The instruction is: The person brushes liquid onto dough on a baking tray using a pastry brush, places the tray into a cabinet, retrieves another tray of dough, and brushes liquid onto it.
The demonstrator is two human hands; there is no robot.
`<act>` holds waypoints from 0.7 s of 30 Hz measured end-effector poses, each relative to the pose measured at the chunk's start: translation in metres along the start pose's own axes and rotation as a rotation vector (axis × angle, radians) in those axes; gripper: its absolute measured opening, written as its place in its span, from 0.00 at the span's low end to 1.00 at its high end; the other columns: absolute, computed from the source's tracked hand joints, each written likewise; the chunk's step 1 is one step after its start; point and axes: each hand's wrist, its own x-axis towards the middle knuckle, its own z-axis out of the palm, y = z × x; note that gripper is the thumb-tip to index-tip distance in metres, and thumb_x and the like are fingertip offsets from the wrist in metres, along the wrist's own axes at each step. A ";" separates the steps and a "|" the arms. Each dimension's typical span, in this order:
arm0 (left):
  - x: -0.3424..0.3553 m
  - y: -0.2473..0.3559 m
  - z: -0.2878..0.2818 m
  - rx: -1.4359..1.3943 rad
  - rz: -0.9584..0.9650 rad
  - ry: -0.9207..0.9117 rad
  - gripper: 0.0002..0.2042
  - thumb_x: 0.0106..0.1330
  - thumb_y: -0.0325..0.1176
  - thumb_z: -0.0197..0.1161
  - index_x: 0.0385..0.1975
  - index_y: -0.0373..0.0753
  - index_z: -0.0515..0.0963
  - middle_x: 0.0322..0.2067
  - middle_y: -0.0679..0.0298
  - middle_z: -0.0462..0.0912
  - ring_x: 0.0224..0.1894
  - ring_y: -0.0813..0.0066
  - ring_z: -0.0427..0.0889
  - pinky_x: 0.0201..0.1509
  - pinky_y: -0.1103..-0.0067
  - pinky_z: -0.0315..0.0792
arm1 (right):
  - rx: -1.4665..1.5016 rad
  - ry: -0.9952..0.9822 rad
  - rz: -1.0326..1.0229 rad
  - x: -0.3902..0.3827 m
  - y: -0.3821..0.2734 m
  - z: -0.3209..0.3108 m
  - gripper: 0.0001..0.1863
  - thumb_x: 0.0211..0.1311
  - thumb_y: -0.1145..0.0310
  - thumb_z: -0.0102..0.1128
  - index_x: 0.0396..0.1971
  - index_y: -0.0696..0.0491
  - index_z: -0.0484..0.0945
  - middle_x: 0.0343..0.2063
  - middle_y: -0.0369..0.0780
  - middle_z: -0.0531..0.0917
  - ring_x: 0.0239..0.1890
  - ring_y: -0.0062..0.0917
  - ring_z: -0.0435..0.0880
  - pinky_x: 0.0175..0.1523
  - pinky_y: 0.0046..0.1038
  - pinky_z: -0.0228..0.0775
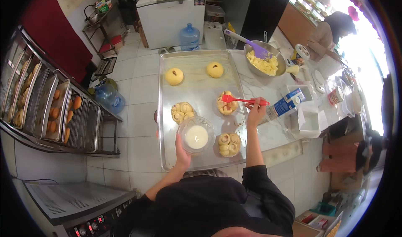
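Observation:
In my left hand [182,152] is a clear bowl [210,128] with white liquid [196,137], held above the near part of a large metal baking tray [199,86]. My right hand [256,108] grips a red pastry brush [243,100]; its head touches the top of a bun [226,107] in a paper cup. Two more shaped buns in cups lie near the bowl: one bun [183,111] just beyond it, another bun [229,145] to its right. At the tray's far end sit two smooth round yellow buns [173,76], each with a dark mark on top.
Right of the tray, a metal bowl [282,65] holds yellow chunks and a purple spatula [247,42]. Nearby are a blue and white carton [285,105] and white containers [307,121]. A rack of trays [63,107] stands left. Another person [324,40] works at the far right.

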 end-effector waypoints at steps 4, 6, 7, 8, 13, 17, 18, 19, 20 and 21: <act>-0.003 0.003 -0.004 -0.028 -0.010 0.043 0.24 0.63 0.48 0.37 0.53 0.39 0.56 0.50 0.64 0.63 0.54 0.72 0.61 0.56 0.75 0.55 | -0.096 -0.104 0.089 0.001 -0.003 0.009 0.10 0.60 0.67 0.42 0.32 0.60 0.64 0.22 0.41 0.72 0.18 0.18 0.73 0.22 0.20 0.74; -0.006 0.006 -0.003 -0.009 0.011 0.053 0.24 0.63 0.47 0.37 0.54 0.38 0.55 0.51 0.63 0.62 0.54 0.72 0.60 0.57 0.77 0.53 | -0.105 -0.068 0.042 -0.003 -0.012 -0.001 0.10 0.60 0.67 0.42 0.32 0.60 0.64 0.22 0.41 0.72 0.18 0.18 0.72 0.21 0.19 0.73; -0.005 0.007 -0.004 -0.005 0.013 0.055 0.24 0.63 0.47 0.37 0.54 0.38 0.55 0.51 0.63 0.62 0.54 0.72 0.60 0.57 0.77 0.53 | -0.115 -0.031 -0.015 -0.003 -0.014 -0.006 0.10 0.60 0.67 0.42 0.32 0.60 0.64 0.22 0.41 0.72 0.18 0.17 0.72 0.21 0.19 0.73; -0.004 0.007 -0.005 -0.015 0.031 0.054 0.24 0.63 0.47 0.37 0.53 0.38 0.55 0.51 0.63 0.62 0.54 0.72 0.60 0.57 0.77 0.53 | -0.175 -0.035 -0.004 -0.001 -0.015 -0.009 0.10 0.60 0.67 0.42 0.32 0.60 0.64 0.23 0.40 0.72 0.18 0.17 0.73 0.20 0.18 0.73; -0.002 0.003 -0.011 0.013 0.059 0.046 0.24 0.63 0.47 0.37 0.53 0.38 0.55 0.51 0.62 0.62 0.53 0.72 0.61 0.57 0.76 0.54 | -0.090 -0.008 -0.015 -0.003 -0.014 -0.023 0.10 0.60 0.68 0.42 0.32 0.60 0.64 0.22 0.40 0.72 0.17 0.17 0.72 0.20 0.19 0.73; -0.001 0.002 -0.007 -0.008 0.008 -0.008 0.24 0.63 0.47 0.37 0.53 0.37 0.55 0.51 0.62 0.62 0.53 0.72 0.61 0.57 0.76 0.54 | -0.189 -0.067 -0.004 -0.006 -0.004 -0.034 0.09 0.60 0.68 0.43 0.31 0.60 0.64 0.22 0.40 0.72 0.17 0.17 0.72 0.20 0.20 0.73; 0.003 0.002 -0.006 -0.013 0.013 -0.016 0.24 0.63 0.47 0.37 0.53 0.37 0.55 0.51 0.62 0.62 0.53 0.72 0.61 0.57 0.76 0.54 | -0.191 -0.041 -0.026 -0.006 -0.010 -0.032 0.10 0.60 0.67 0.42 0.30 0.59 0.64 0.22 0.40 0.72 0.17 0.18 0.72 0.20 0.21 0.73; 0.008 0.000 -0.006 -0.011 0.013 -0.021 0.24 0.63 0.47 0.37 0.53 0.37 0.55 0.51 0.62 0.62 0.53 0.72 0.61 0.57 0.76 0.54 | -0.189 -0.037 -0.029 -0.006 -0.020 -0.030 0.10 0.60 0.67 0.42 0.30 0.59 0.64 0.22 0.40 0.72 0.17 0.18 0.72 0.20 0.21 0.73; 0.013 -0.002 -0.006 -0.015 0.008 -0.049 0.24 0.63 0.47 0.36 0.54 0.37 0.55 0.51 0.61 0.62 0.54 0.71 0.61 0.57 0.76 0.54 | -0.129 0.003 -0.056 -0.005 -0.032 -0.028 0.10 0.60 0.66 0.42 0.30 0.59 0.65 0.22 0.40 0.72 0.17 0.18 0.72 0.20 0.21 0.73; 0.016 -0.004 -0.006 -0.020 0.000 -0.074 0.24 0.63 0.46 0.36 0.54 0.37 0.54 0.51 0.61 0.62 0.54 0.71 0.61 0.57 0.76 0.54 | -0.072 0.041 -0.080 -0.007 -0.047 -0.025 0.10 0.60 0.66 0.42 0.30 0.59 0.65 0.22 0.40 0.72 0.17 0.18 0.72 0.20 0.20 0.72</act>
